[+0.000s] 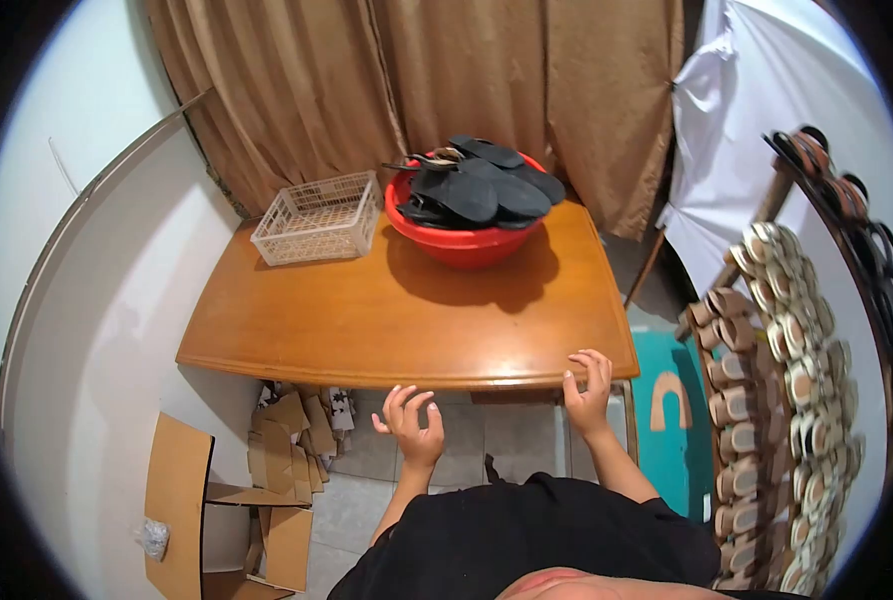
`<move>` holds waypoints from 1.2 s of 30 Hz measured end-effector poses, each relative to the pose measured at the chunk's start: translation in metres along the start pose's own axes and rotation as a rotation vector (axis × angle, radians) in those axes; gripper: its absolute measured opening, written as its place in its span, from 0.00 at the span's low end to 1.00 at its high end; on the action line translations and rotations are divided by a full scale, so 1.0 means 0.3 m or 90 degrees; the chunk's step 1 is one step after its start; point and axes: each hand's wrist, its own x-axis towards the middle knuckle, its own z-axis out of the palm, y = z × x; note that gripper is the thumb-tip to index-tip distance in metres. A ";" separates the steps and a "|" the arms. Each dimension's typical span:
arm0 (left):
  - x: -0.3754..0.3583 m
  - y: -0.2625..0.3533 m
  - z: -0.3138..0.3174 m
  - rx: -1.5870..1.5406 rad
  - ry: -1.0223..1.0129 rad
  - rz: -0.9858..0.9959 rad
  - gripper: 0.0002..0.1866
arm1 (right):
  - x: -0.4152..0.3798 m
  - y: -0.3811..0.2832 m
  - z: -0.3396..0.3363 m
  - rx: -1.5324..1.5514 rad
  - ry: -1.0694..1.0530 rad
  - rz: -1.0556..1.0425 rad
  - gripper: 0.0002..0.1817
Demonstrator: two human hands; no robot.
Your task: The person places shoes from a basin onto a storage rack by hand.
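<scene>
My left hand [411, 425] hovers just in front of the table's near edge, fingers spread and slightly curled, holding nothing. At the right end of that edge, my right hand [590, 388] is open, with its fingertips over or touching the wooden table [406, 330]; contact is hard to tell. Toward the back of the table stands a red basin [466, 245], heaped with black sandals [476, 190]. Left of it sits a pale plastic crate [316, 225] with lattice sides. Both hands are well apart from the basin and the crate.
Racks of sandals [741, 400] line the right side, beside a teal panel [666, 440] on the floor. Cut cardboard pieces [291, 440] and an open cardboard box [178, 500] lie at lower left. Brown curtains [466, 80] hang behind the table.
</scene>
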 end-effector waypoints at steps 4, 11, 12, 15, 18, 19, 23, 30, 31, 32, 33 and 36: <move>0.132 -0.113 0.095 0.036 -0.025 -0.018 0.09 | 0.164 0.038 0.202 0.046 -0.047 -0.035 0.12; 0.479 -0.396 0.284 -0.021 -0.038 -0.042 0.10 | 0.450 0.046 0.602 0.033 -0.108 -0.164 0.10; 0.543 -0.431 0.313 -0.032 -0.052 -0.034 0.11 | 0.515 0.042 0.671 0.042 -0.098 -0.184 0.09; 0.714 -0.523 0.372 -0.056 -0.083 -0.010 0.11 | 0.787 0.024 0.840 0.040 -0.118 -0.174 0.11; 0.843 -0.609 0.424 -0.086 -0.115 0.012 0.11 | 1.057 0.016 0.986 -0.122 -0.122 -0.182 0.24; 0.880 -0.639 0.441 -0.094 -0.126 0.015 0.11 | 1.119 0.026 1.046 -0.131 -0.134 -0.174 0.26; 0.946 -0.719 0.477 -0.125 -0.162 -0.010 0.10 | 1.247 0.060 1.225 -0.340 -0.249 -0.176 0.27; 0.888 -0.791 0.467 -0.138 -0.171 -0.012 0.10 | 1.347 0.110 1.260 -0.309 -0.246 -0.133 0.19; 0.879 -0.796 0.457 -0.160 -0.174 -0.014 0.09 | 1.362 0.048 1.220 -0.315 -0.269 -0.061 0.18; 0.876 -0.797 0.452 -0.182 -0.174 -0.015 0.09 | 1.361 0.024 1.196 -0.269 -0.242 -0.069 0.18; 0.878 -0.797 0.449 -0.184 -0.171 -0.014 0.09 | 1.348 0.002 1.168 -0.223 -0.215 -0.078 0.19; 0.872 -0.805 0.450 -0.267 -0.197 -0.107 0.08 | 1.240 -0.116 1.075 -0.093 -0.161 -0.196 0.23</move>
